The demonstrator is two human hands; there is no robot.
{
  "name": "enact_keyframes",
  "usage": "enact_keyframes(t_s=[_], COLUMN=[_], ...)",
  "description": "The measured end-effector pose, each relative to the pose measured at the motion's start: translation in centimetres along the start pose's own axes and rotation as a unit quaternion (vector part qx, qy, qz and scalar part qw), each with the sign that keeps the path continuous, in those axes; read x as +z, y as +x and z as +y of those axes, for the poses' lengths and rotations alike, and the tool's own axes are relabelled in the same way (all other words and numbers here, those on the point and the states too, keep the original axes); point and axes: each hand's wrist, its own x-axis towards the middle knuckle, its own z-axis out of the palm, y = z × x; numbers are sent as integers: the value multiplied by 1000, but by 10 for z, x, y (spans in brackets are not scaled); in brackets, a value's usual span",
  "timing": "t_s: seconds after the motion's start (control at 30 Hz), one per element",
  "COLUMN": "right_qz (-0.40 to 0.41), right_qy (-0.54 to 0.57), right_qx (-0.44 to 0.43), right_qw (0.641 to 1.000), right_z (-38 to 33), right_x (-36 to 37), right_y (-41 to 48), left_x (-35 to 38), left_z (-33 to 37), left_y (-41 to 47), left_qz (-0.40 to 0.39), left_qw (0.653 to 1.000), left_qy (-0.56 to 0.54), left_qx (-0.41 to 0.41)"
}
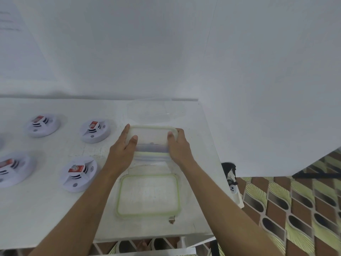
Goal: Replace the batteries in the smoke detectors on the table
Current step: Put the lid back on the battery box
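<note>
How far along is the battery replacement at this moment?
Four smoke detectors lie showing a red battery each; old or new, I cannot tell. In hand: the left hand and right hand grip a clear container, a green-rimmed lid lying before it. Left: probably the swapping itself.

So a clear rectangular plastic container (152,138) is sitting toward the right side of the white table (55,209). A see-through lid with a pale green seal (147,195) is lying flat just in front of it. Another clear plastic piece (155,109) is lying by the back edge, hard to make out. Off to the right, a brown and yellow-green patterned tile floor (295,200) is showing. A small white block with dark dots (234,190) is sitting beside the table's edge.
</note>
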Motion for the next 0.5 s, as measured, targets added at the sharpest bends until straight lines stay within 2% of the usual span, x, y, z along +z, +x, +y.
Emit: enact_keyframes(t_s=[0.2,0.37,0.43,0.5], right_qz=[-4,-38,-1,84], right_qy=[-6,-2,19,73], right_qx=[-2,13,20,31], right_qw=[1000,999,1000,993], right_z=[1,1,2,5], right_x=[1,-8,-11,-14], right_y=[4,7,11,14], left_x=[-1,-17,-23,-21], left_z=[-1,1,4,10], left_y=[0,12,19,20], left_qz=[-13,-69,-77,-65], left_qw=[1000,993,991,991], left_qy=[-12,-88,-97,-105], left_qx=[-4,-26,-47,-60])
